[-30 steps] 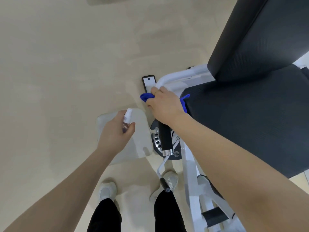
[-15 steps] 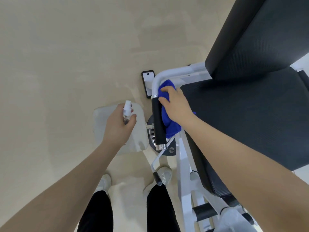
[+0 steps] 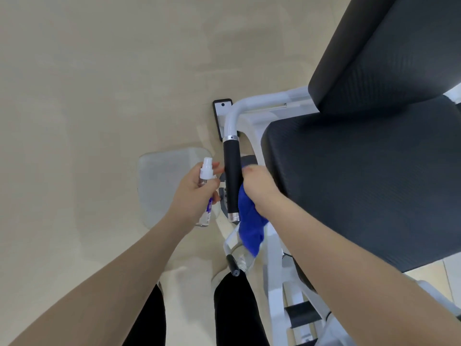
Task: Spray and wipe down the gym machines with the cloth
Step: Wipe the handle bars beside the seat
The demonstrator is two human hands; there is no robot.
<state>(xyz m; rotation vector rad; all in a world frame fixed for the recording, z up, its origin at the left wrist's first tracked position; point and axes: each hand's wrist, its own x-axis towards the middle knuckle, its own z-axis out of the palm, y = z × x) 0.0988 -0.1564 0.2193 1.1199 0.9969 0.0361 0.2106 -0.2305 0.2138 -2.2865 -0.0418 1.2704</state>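
A blue cloth (image 3: 249, 221) is held bunched in the right hand (image 3: 259, 188) against the machine's black handle (image 3: 232, 176); wiping appears underway. A spray bottle (image 3: 205, 186) is gripped by the left hand (image 3: 194, 193). Next, the seat (image 3: 361, 176) likely needs wiping.

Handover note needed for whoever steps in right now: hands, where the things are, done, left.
Left hand: grips the small clear spray bottle with white nozzle, held just left of the handle, nozzle up.
Right hand: holds the blue cloth against the right side of the black foam handle grip; most of the cloth hangs below the hand.
Done: cannot tell from this view how much of the handle has been wiped.
Left: finish the handle, then the white frame tube, black seat pad and black back pad.
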